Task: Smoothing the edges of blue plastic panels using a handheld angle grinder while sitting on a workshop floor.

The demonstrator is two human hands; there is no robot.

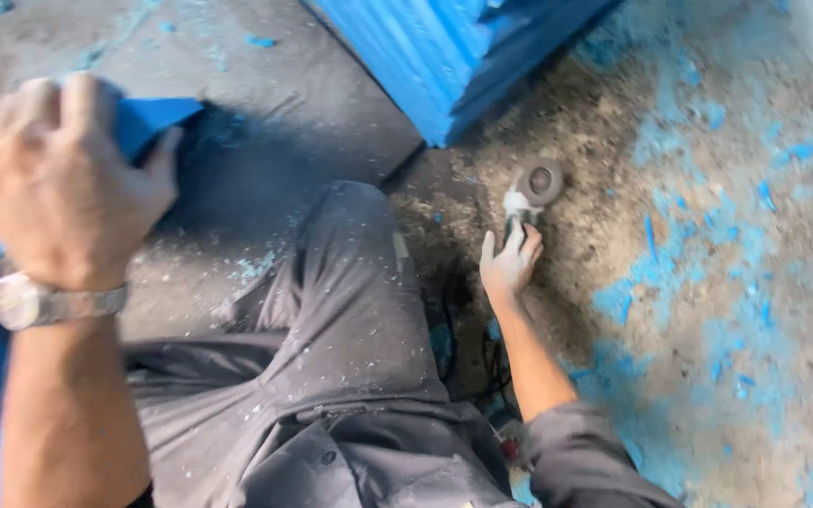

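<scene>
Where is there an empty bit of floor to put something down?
The dusty floor right of the grinder is bare, speckled only with blue flecks. The grey mat between the blue piece in the left hand and the blue stack is free too. It is crowded by the right hand, the knee and the cables.

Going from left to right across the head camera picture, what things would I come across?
Left hand with a wristwatch, gripping a blue piece → grey-trousered knee → stack of blue panels → right hand holding an angle grinder on the floor → blue dust patches on the floor.
</scene>
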